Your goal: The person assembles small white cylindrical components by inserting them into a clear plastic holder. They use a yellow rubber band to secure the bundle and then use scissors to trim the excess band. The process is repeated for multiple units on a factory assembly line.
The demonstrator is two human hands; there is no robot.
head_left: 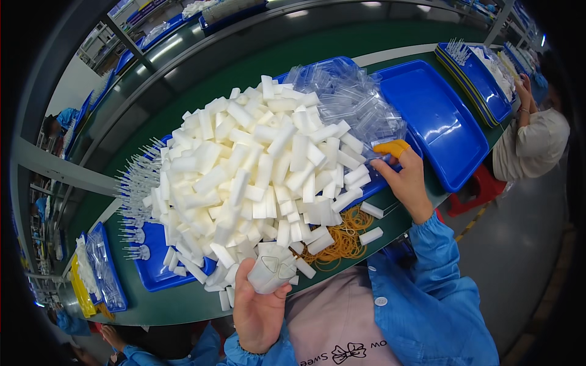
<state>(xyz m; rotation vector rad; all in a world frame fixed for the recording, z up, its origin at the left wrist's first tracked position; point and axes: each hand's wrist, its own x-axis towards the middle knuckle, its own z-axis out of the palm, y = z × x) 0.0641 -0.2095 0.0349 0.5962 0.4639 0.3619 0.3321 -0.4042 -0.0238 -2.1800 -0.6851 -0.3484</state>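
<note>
Low in the middle, my left hand [261,314] is closed around a bundle of white foam pieces [267,273], their rounded wedge-shaped ends facing up. Directly beyond it rises a big heap of white foam pieces [244,165]. To the right, my right hand [403,180] pinches at the near edge of a pile of clear plastic pieces [348,97], with orange covers on its fingers. A clear plastic piece [370,155] appears to be between its thumb and finger; the fingers partly hide it.
Tan rubber bands [342,238] lie by the table's near edge. An empty-looking blue tray [427,116] stands right of the plastic pile. Left are pronged clear parts [137,189] and another blue tray [155,262]. Co-workers sit at both sides; a red stool [473,195] is at right.
</note>
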